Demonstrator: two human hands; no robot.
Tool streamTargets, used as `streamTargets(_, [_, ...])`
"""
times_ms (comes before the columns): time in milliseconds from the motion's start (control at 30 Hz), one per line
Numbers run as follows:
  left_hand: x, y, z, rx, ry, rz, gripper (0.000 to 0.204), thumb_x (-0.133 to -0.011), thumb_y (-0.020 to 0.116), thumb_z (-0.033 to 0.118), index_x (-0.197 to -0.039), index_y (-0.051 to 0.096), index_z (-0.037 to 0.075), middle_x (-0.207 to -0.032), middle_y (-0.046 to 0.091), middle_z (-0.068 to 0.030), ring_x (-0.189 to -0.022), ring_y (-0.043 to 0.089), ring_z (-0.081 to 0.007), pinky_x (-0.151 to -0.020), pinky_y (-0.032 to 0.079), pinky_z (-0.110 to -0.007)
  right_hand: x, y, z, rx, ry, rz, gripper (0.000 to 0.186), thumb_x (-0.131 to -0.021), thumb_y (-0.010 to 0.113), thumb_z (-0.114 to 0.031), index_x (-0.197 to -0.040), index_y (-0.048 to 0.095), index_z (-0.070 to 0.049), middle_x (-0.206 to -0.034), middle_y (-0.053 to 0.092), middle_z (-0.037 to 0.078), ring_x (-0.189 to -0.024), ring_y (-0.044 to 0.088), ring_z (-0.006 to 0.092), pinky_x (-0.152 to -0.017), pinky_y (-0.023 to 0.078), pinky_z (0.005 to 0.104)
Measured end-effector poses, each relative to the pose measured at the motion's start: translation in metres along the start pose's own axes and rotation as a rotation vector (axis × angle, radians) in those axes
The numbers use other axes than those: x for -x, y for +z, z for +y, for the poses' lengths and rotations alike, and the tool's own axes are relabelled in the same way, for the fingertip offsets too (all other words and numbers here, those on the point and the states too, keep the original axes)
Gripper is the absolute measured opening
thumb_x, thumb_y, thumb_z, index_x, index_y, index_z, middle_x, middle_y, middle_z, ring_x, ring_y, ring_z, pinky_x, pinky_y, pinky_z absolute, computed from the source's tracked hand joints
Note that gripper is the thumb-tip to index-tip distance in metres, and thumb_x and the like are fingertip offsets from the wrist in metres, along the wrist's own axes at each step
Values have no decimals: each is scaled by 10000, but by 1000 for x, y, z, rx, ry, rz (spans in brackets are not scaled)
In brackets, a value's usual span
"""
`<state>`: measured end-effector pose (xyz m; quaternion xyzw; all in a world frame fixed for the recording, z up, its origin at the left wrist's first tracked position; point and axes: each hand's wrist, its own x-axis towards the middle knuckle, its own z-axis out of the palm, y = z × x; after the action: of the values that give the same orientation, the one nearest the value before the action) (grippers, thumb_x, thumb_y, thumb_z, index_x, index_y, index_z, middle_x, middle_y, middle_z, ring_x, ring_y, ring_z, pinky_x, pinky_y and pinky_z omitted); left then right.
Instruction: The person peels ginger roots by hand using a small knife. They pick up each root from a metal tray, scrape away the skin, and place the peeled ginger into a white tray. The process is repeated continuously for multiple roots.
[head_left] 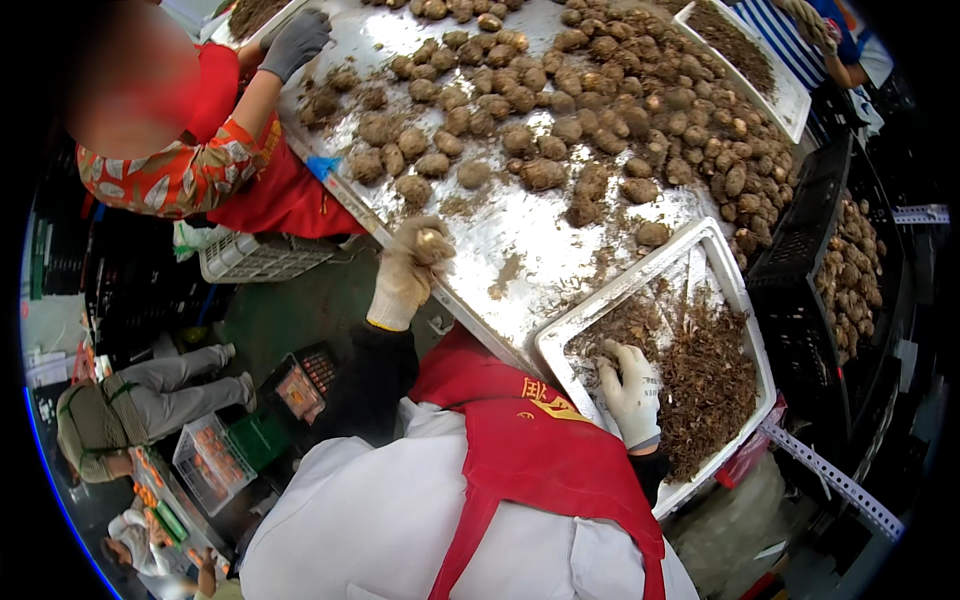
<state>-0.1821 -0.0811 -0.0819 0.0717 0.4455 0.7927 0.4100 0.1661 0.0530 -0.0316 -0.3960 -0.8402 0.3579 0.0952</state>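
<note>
My left hand point(408, 275), in a beige knit glove, is closed round a brown taro point(430, 247) above the edge of the metal sorting table point(510, 265). Loose taros point(540, 172) lie spread over the table beyond it. My right hand point(627, 395), in a white glove, is over the left part of a white plastic tray point(728, 260) of dry brown peelings and dirt point(705, 390). Its fingers are bent but apart, and I see nothing held between them.
A black crate point(795, 260) of taros stands at the right. Another tray point(790, 110) sits at the back right. A co-worker point(255, 170) in red works at the left, another point(840, 65) at the far right. People and crates point(210, 465) occupy the lower left.
</note>
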Motion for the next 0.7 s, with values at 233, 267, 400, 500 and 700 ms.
streamTargets(233, [1, 53, -27, -26, -283, 18, 169, -976, 634, 193, -989, 653, 26, -822, 667, -81, -575, 588, -154, -440, 449, -254, 6, 2, 5, -12, 6, 62, 273, -911, 647, -124, -1166, 671, -28, -1066, 669, 173, -986, 651, 370, -856, 519, 450])
streamTargets(267, [-4, 52, -31, 47, -393, 77, 215, -987, 609, 228, -1036, 649, 24, -841, 668, -96, -569, 579, -167, -431, 429, -250, 7, 2, 4, -17, 8, 72, 273, -911, 648, -124, -1166, 671, -28, -1063, 669, 173, -985, 652, 369, -854, 519, 450])
streamTargets(400, [-29, 36, -40, 309, -591, 74, 332, -1016, 518, 297, -1179, 621, 27, -908, 655, -132, -616, 573, -193, -448, 422, -238, 11, -3, -3, -57, 77, 59, 254, -927, 626, -98, -1150, 657, 21, -1085, 661, 207, -1002, 642, 386, -871, 507, 440])
streamTargets(500, [-47, 53, -22, 447, -694, 228, 318, -1024, 453, 309, -1082, 613, 41, -809, 611, -88, -605, 547, -181, -438, 405, -248, 14, -3, -3, -44, 93, 91, 252, -926, 621, -95, -1147, 656, 22, -1076, 658, 210, -997, 639, 392, -865, 506, 442])
streamTargets(700, [-148, 68, 37, 498, -480, -18, 463, -1108, 332, 350, -717, 393, 111, -584, 346, 14, -557, 405, -97, -489, 440, -230, 21, 3, 0, -4, 122, 164, 257, -912, 654, -149, -1141, 680, -34, -1042, 671, 166, -961, 654, 364, -849, 522, 447])
